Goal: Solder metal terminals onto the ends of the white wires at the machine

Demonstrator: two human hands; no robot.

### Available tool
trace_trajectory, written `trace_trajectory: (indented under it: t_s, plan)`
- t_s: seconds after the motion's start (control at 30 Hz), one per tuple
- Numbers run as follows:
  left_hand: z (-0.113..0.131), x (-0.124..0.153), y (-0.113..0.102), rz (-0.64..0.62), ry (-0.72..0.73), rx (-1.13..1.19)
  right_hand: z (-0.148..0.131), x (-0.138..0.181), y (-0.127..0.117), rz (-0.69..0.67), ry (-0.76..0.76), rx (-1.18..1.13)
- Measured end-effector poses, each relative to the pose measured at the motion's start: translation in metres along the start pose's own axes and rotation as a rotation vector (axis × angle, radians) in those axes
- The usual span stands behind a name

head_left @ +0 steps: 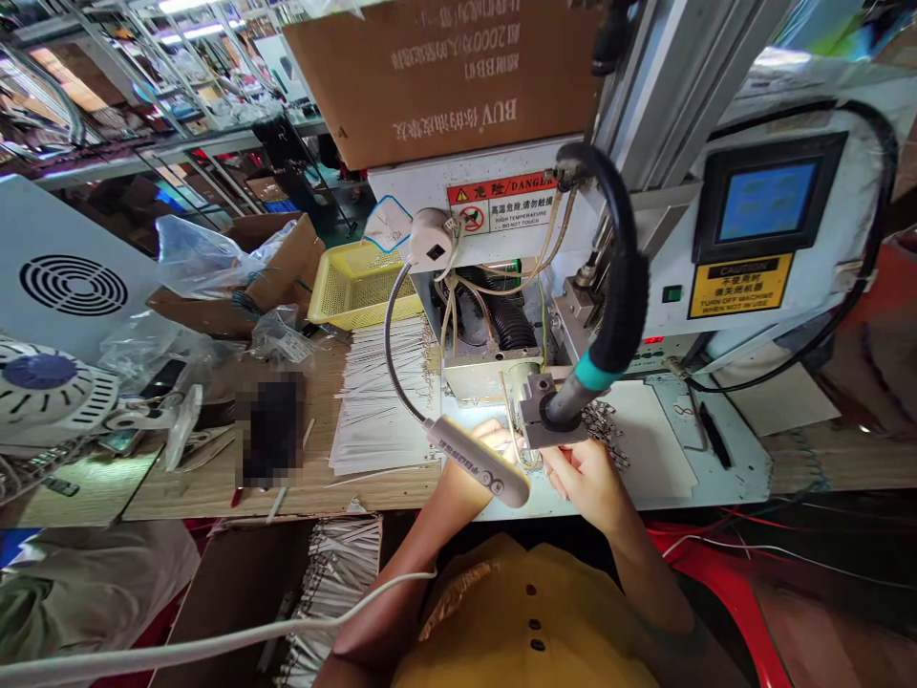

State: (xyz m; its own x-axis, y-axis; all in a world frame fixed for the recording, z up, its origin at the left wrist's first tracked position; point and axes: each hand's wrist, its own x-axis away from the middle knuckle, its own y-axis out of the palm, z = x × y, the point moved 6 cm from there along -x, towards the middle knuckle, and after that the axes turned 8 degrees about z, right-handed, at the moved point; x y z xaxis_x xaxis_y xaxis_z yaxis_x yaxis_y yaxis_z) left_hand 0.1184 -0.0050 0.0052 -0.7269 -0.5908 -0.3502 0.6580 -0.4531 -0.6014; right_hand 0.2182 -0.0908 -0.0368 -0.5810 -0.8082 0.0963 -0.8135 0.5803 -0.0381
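Head view: looks down past a yellow buttoned shirt [534,592] at both bare hands, close together under the metal head [550,413] of a bench machine. Holds left hand [493,436] at the near left of that head, fingers bent, partly hidden behind a slim white lamp [479,465]. Holds right hand [584,473] at the near right, fingers curled toward the left ones. Shows a thin pale loop [529,464] between both sets of fingertips, just below the metal head, too small to make out clearly. Cannot tell the left grip, with lamp in the way; cannot tell the right one either, pinching the loop or merely touching. Has small dark metal pieces [607,435] heaped just right of the metal head, beside a white sheet [655,440]. Shows many thin white strips [387,382] to the left on the wooden table [315,468], with a yellow basket [365,277] on the far side, and more strips in an open carton [240,578] at near left, below the table edge. Includes, at far right, a blue screen [763,201] above a yellow caution label [741,287].
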Motion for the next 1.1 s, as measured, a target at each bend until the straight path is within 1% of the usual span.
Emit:
trace_trajectory:
  t_s: [0.17,0.33,0.5,0.57,0.63,0.7,0.73,0.77,0.8,0.83,0.87,0.9,0.93,0.97,1.03,1.1]
  plan:
    - [-0.001,0.002,0.000,-0.029,-0.111,0.006,0.004,0.000,0.000,-0.017,-0.001,-0.043]
    - [0.004,0.002,-0.001,-0.067,-0.072,0.010,0.003,0.000,0.000,-0.016,0.011,-0.029]
    - [0.001,0.002,0.001,-0.032,-0.086,-0.032,0.004,-0.001,0.000,-0.021,0.031,-0.029]
    - [0.000,0.004,0.002,-0.035,-0.057,-0.040,0.001,0.001,0.002,-0.016,-0.009,-0.033]
    - [-0.001,0.007,-0.003,-0.071,-0.012,-0.039,-0.008,0.008,0.000,0.024,-0.096,0.038]
    - [-0.005,0.014,-0.017,-0.086,0.036,-0.055,-0.021,0.017,-0.003,0.049,-0.222,0.217]
    - [-0.009,0.017,-0.030,-0.060,0.048,-0.084,-0.027,0.022,-0.006,0.038,-0.289,0.334]
    - [-0.015,0.021,-0.046,-0.003,0.047,-0.129,-0.031,0.026,-0.011,0.027,-0.349,0.451]
    - [-0.024,0.026,-0.065,0.089,0.021,-0.196,-0.034,0.028,-0.020,0.034,-0.398,0.563]
    - [-0.032,0.031,-0.081,0.153,-0.009,-0.261,-0.034,0.029,-0.032,0.070,-0.442,0.659]
    - [-0.041,0.037,-0.095,0.197,-0.039,-0.308,-0.034,0.028,-0.049,0.178,-0.466,0.739]
    - [-0.049,0.044,-0.105,0.224,-0.064,-0.346,-0.033,0.026,-0.069,0.339,-0.480,0.815]
    - [-0.056,0.050,-0.112,0.234,-0.071,-0.370,-0.032,0.024,-0.086,0.468,-0.514,0.885]
    - [-0.061,0.056,-0.116,0.240,-0.066,-0.387,-0.029,0.021,-0.097,0.539,-0.542,0.946]
    - [-0.069,0.067,-0.116,0.232,-0.046,-0.422,-0.022,0.012,-0.106,0.535,-0.625,1.006]
    - [-0.075,0.075,-0.111,0.200,-0.053,-0.455,-0.018,0.007,-0.103,0.456,-0.705,1.021]
